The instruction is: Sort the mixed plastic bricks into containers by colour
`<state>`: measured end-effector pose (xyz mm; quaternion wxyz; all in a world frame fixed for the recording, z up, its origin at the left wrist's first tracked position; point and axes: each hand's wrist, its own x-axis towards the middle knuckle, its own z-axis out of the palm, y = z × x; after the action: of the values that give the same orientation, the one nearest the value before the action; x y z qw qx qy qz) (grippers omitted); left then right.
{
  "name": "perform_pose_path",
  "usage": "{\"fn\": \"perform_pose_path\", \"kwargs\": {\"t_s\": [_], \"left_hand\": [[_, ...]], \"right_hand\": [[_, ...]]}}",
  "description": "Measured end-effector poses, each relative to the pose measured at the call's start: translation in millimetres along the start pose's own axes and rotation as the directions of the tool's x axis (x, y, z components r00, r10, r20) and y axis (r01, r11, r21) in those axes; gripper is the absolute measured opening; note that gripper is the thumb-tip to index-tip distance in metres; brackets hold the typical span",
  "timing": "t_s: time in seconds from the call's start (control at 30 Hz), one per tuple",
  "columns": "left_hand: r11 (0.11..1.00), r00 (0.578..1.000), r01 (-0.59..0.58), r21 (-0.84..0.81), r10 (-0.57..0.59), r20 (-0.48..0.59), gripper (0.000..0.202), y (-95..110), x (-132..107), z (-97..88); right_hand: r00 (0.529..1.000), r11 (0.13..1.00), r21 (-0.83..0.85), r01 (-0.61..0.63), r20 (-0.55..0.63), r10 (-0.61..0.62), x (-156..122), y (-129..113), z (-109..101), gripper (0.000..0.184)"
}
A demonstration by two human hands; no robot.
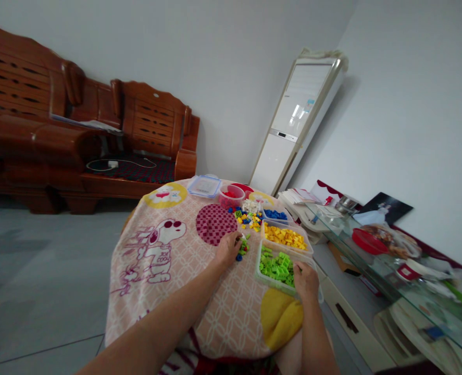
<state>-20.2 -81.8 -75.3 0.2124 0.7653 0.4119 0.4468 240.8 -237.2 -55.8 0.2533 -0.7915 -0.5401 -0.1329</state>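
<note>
My left hand (227,250) is over the middle of the cloth, its fingers curled together beside a small group of loose toy bricks (245,247), mostly green with some blue and red. Anything between those fingertips is too small to make out. At the right edge of a clear plastic box (259,272) of green toy bricks (275,264), my right hand (307,281) has its fingers pinched together. What it holds, if anything, is hidden. Behind this box stand a box of yellow bricks (285,237) and one of blue bricks (274,214). A mixed brick pile (251,221) lies to their left.
White bricks (251,206) are heaped near a round tub (231,200) with red pieces. A clear lid (204,186) lies at the far edge of the cloth-covered table (137,307). A cluttered glass-topped cabinet (356,260) stands close on the right, a wooden sofa (148,125) behind left.
</note>
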Motion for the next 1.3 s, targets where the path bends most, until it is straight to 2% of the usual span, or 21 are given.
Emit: {"fn": "perform_pose_path", "kwargs": {"t_s": [0.33, 0.43, 0.53, 0.63, 0.8, 0.9, 0.97, 1.03, 1.1, 1.2, 1.3], "left_hand": [[0.999, 0.997, -0.001, -0.043, -0.003, -0.075, 0.014, 13, -2, -5.8], [0.996, 0.995, -0.05, -0.077, 0.043, -0.088, 0.015, 15, -4, -4.9], [0.983, 0.984, -0.147, -0.106, 0.135, -0.112, 0.016, 19, -5, -3.1], [0.948, 0.959, -0.276, -0.16, 0.258, -0.12, 0.019, 26, -7, 1.6], [0.864, 0.889, -0.458, -0.21, 0.44, -0.128, 0.025, 42, -15, 16.0], [0.814, 0.838, -0.543, -0.208, 0.54, -0.076, 0.031, 46, -18, 22.2], [0.803, 0.822, -0.564, -0.193, 0.568, -0.043, 0.035, 44, -18, 23.3], [0.833, 0.847, -0.531, -0.154, 0.529, -0.055, 0.038, 37, -16, 21.2], [0.889, 0.894, -0.446, -0.099, 0.437, -0.101, 0.037, 25, -11, 16.2], [0.968, 0.958, -0.251, -0.02, 0.245, -0.152, 0.036, 5, -2, 5.6], [0.997, 0.985, -0.072, 0.028, 0.075, -0.156, 0.034, -7, 3, -2.2]], "right_hand": [[1.0, 1.0, -0.024, -0.012, 0.023, 0.012, -1, -1, -1, 0.035], [1.0, 0.999, -0.028, -0.017, 0.022, 0.018, 0, -2, -1, 0.034], [0.999, 0.999, -0.031, -0.029, 0.024, 0.03, 0, -3, -1, 0.033], [0.999, 0.999, -0.038, -0.037, 0.029, 0.038, 0, -4, -1, 0.032], [0.999, 0.998, -0.042, -0.047, 0.017, 0.048, -1, -9, -3, 0.03], [0.998, 0.997, -0.045, -0.063, 0.015, 0.064, -1, -12, -4, 0.028], [0.997, 0.996, -0.052, -0.071, 0.012, 0.072, -1, -13, -5, 0.027], [0.998, 0.996, -0.059, -0.068, 0.013, 0.069, -1, -13, -5, 0.027], [0.998, 0.996, -0.066, -0.065, 0.013, 0.066, -2, -12, -4, 0.028], [0.998, 0.997, -0.062, -0.055, 0.011, 0.056, -2, -11, -4, 0.03], [0.999, 0.998, -0.05, -0.047, 0.01, 0.048, -2, -11, -4, 0.03]]}}
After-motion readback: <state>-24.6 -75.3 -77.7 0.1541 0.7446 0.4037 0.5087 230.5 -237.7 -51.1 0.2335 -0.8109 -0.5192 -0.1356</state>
